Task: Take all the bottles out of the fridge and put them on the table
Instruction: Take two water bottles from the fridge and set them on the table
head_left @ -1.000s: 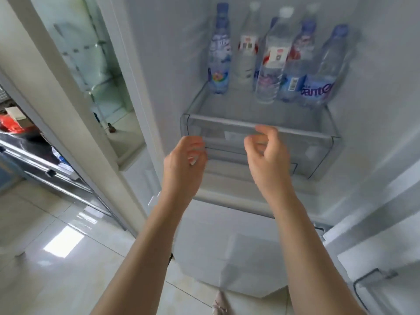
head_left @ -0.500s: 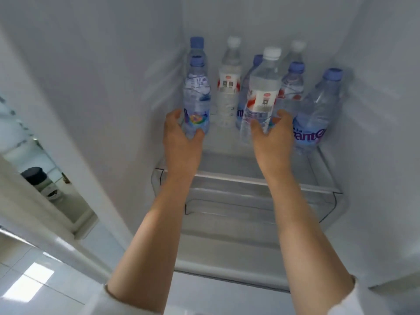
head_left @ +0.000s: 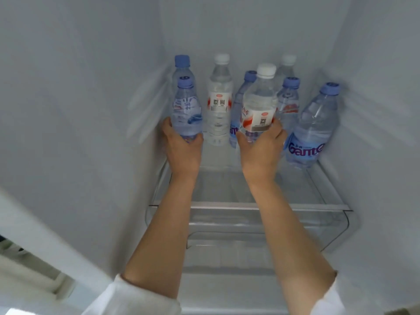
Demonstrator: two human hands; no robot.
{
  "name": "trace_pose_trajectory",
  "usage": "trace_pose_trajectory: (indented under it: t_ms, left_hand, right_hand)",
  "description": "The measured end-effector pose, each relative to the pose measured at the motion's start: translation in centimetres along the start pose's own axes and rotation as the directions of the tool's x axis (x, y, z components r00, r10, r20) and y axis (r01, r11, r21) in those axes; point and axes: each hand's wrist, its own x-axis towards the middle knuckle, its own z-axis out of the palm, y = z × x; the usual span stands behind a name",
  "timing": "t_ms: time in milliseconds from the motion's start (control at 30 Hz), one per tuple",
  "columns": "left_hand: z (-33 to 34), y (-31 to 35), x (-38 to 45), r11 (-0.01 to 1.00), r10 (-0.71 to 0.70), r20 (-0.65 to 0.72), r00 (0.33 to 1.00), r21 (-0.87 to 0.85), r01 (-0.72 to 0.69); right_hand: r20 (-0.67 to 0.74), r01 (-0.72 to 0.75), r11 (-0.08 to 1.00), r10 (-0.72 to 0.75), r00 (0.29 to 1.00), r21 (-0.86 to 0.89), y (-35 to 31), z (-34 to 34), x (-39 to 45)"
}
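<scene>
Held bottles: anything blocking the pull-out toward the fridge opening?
Nothing visible. The left hand grips the front blue-cap bottle, the right hand the front white-cap bottle. Both stand in the front row, and the shelf ahead of them is bare. The other bottles stand behind or beside.

Fridge point(head_left: 79, 110) interior, shelf point(head_left: 227, 178) at back, drawer point(head_left: 250, 235) below and in front of it; bottles on shelf in two rough rows; left hand point(head_left: 181, 151) round front-left bottle point(head_left: 186, 110), second bottle point(head_left: 181, 67) directly behind it; right hand point(head_left: 261, 151) round front-centre bottle point(head_left: 259, 103); between the two held bottles, further back, another bottle point(head_left: 219, 98); tilted bottle point(head_left: 311, 128) at far right near fridge wall; three more bottles behind front-centre one, partly hidden.
</scene>
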Motion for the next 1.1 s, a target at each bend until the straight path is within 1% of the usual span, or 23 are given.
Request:
trace_pose_trajectory:
  t_ms: [100,233,367,500,600,700,767,967,1100]
  left_hand:
    - [0.5,-0.6,0.5,0.999,-0.037,0.020,0.999,0.011,0.037]
    - [1.0,-1.3,1.0,0.998,-0.044,-0.005,0.999,0.032,0.044]
    - [1.2,-1.6,1.2,0.998,-0.044,-0.022,0.999,0.049,0.045]
    - [1.0,-1.3,0.9,0.997,-0.025,-0.066,0.998,0.072,0.029]
    - [0.6,-0.6,0.2,0.997,-0.026,-0.082,0.996,0.072,0.032]
    - [0.1,-0.1,-0.9,0.998,-0.009,-0.082,0.997,0.059,0.014]
    - [-0.4,0.8,-1.9,0.999,-0.004,-0.098,0.995,0.052,0.009]
    - [-2.2,3.9,-5.1,0.999,0.017,-0.111,0.994,0.047,-0.012]
    - [-3.8,6.5,-7.6,0.998,-0.023,-0.122,0.992,0.061,0.031]
  right_hand:
    - [-0.048,-0.009,1.000,0.008,0.999,-0.011,0.0,0.8,0.0]
    - [-0.084,-0.019,0.999,0.017,0.996,-0.029,0.2,1.2,0.2]
    - [-0.068,-0.027,0.999,0.025,0.997,-0.034,0.3,1.2,0.3]
    - [-0.052,-0.045,0.999,0.045,0.998,0.000,0.4,0.9,0.5]
    - [-0.036,-0.035,0.997,0.038,0.999,0.076,0.4,0.6,0.3]
    - [0.039,-0.080,0.975,0.073,0.997,0.206,0.3,-0.3,-0.1]
    - [0.074,-0.093,0.962,0.076,0.994,0.259,0.1,-1.1,-0.4]
    - [0.093,-0.044,0.941,0.014,0.996,0.334,-1.0,-4.3,-2.4]
    - [0.091,-0.019,0.927,-0.017,0.996,0.374,-2.0,-7.3,-4.0]
